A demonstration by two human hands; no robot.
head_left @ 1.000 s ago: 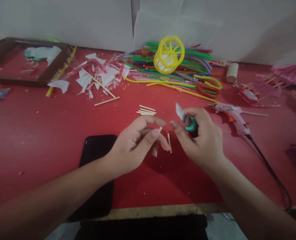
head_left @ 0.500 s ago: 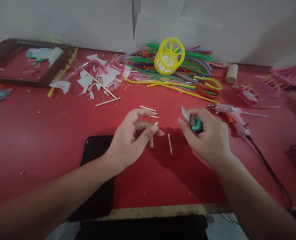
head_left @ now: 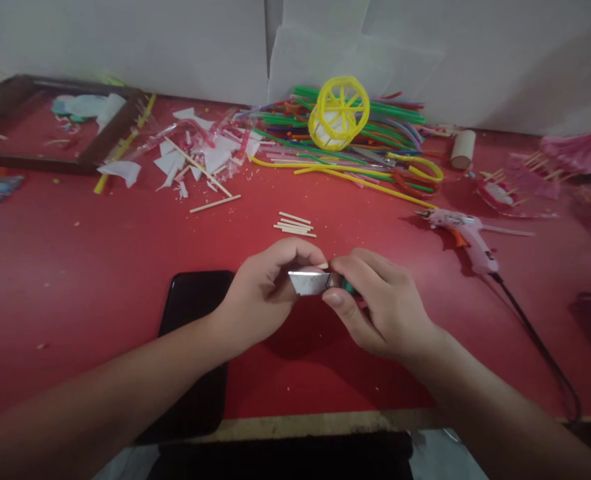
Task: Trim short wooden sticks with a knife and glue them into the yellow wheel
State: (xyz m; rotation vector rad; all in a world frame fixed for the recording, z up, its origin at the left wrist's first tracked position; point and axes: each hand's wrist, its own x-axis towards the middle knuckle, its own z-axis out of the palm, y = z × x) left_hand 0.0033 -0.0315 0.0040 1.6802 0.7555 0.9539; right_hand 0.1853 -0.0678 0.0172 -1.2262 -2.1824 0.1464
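Observation:
My right hand grips a utility knife with a teal handle, mostly covered by the fingers. Its bare blade points left, across the front of my left hand. The left fingers are curled closed around a short wooden stick, of which only a pale end shows beside the right fingertips. Whether the blade touches the stick is hard to tell. Just beyond the hands, several short cut sticks lie side by side on the red tabletop.
A black phone lies under my left forearm. To the right rests a pink glue gun with its cord. Farther back are paper scraps, longer sticks, pipe cleaners, scissors and a yellow wheel-shaped piece.
Both hands have come together, and the knife has swung left to my left hand. The cut sticks behind are now uncovered. The single stick between the hands is out of sight.

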